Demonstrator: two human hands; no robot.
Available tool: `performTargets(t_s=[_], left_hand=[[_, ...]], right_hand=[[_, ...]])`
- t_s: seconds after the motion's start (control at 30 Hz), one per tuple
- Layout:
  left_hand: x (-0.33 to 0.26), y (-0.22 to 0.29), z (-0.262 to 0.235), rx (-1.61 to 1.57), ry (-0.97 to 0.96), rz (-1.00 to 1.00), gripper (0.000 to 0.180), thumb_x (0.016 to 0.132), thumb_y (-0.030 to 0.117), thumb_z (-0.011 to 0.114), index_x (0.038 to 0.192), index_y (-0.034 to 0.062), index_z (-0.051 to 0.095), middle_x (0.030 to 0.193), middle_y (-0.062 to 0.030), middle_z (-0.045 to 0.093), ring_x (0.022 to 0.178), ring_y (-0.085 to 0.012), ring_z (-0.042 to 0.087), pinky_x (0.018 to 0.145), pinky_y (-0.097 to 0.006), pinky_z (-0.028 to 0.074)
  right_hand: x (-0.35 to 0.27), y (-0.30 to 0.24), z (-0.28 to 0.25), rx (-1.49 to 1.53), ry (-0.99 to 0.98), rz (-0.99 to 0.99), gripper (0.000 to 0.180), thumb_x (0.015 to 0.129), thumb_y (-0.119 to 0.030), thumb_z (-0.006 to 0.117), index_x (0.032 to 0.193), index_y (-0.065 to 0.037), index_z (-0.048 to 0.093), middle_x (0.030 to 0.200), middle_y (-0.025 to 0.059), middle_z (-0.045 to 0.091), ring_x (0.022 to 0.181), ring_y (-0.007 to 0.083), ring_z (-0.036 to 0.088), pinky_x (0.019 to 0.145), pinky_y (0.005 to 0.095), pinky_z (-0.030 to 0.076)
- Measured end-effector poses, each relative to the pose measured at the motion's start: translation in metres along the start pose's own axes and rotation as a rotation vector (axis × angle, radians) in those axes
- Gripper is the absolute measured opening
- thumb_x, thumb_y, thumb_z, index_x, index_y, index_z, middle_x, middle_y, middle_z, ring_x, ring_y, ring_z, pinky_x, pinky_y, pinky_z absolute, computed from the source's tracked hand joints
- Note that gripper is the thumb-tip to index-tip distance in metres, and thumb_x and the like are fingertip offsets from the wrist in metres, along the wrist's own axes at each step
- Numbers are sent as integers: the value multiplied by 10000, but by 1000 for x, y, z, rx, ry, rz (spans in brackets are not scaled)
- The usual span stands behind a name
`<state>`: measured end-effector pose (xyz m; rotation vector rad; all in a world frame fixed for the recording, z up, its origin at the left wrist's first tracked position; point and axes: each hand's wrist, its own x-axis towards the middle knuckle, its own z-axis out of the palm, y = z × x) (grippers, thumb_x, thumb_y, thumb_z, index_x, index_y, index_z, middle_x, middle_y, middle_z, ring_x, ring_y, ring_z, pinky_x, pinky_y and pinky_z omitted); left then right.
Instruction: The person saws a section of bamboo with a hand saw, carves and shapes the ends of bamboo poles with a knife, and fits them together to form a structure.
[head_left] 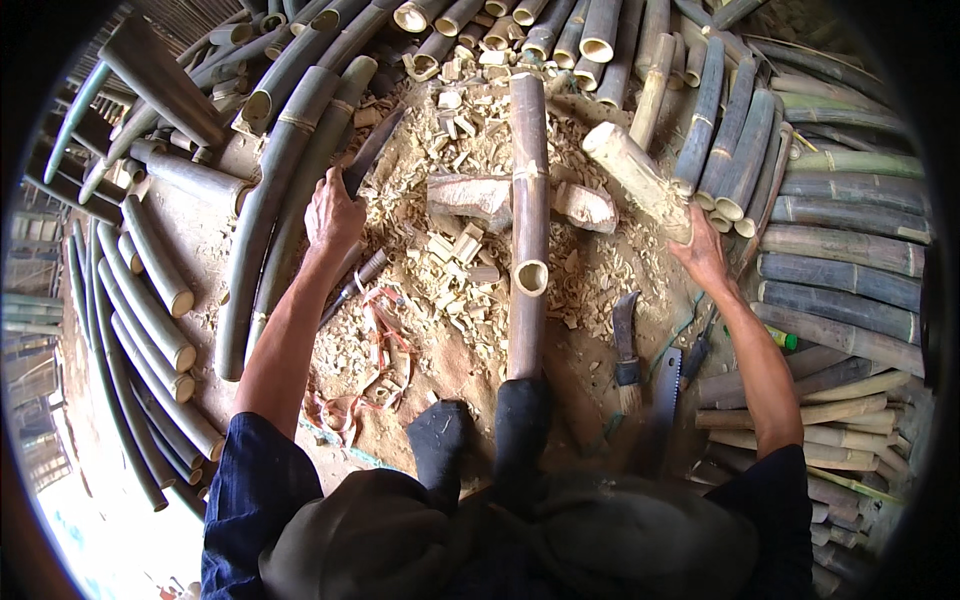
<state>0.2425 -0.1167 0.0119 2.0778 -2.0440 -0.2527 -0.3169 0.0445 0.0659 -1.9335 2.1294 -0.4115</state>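
Observation:
My left hand [335, 215] is closed around a large knife [373, 148], its dark blade pointing up and to the right; the fingers hide its handle. On the other side, my right hand [703, 258] grips the near end of a thick, pale wooden club [637, 172], tilted up to the left. Between my hands lies a bamboo pole [530, 215] with a hole cut in its upper side. It rests across a wood block [470, 194], and my right foot [523, 415] in a dark sock is at its near end.
Wood chips [460, 255] cover the ground around the pole. By my right leg lie a curved blade [625, 335] and a handsaw [665, 390]. Near my left forearm are a tool handle [370, 270] and red string [385, 350]. Bamboo lengths [845, 245] are piled on both sides.

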Motion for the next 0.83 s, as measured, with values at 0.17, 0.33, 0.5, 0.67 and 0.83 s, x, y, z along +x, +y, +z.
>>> performTargets(t_s=[0.17,0.33,0.5,0.67,0.83], left_hand=[[-18,28,9,-68,141,121,651,844,175,822,1420,122,524,1333,-220,564,1226,-368,542,972,-508,527],[-90,86,30,76,-340,487,726,853,413,825,1480,203,525,1546,-161,380,1294,-330,520,928,-444,620],[-122,117,62,-137,-332,309,937,784,460,867,1545,250,363,1539,-266,330,1341,-486,430,1070,-613,390],[-123,109,70,-182,-376,438,426,904,202,739,1278,82,574,1156,-212,562,1040,-372,641,841,-486,588],[-133,110,75,39,-431,669,475,898,124,665,1345,130,505,1200,-194,649,1037,-434,697,752,-474,624]], right_hand=[[-12,49,7,-85,-26,51,682,804,-106,775,1376,27,429,1278,301,525,1157,509,558,1004,508,475],[-14,-1,14,-241,-2,94,583,890,-197,711,1378,-10,451,1311,261,515,1138,452,593,963,510,527],[-53,-43,30,-147,-201,124,462,983,-265,618,1363,-40,482,1292,221,574,1133,342,626,903,484,577],[-121,-73,52,-11,-204,189,494,933,-306,677,1307,-48,483,1168,259,593,1079,458,614,882,534,513],[-182,-70,69,-45,-104,369,550,892,-327,719,1319,-70,487,1289,254,526,1194,475,543,964,568,466]])
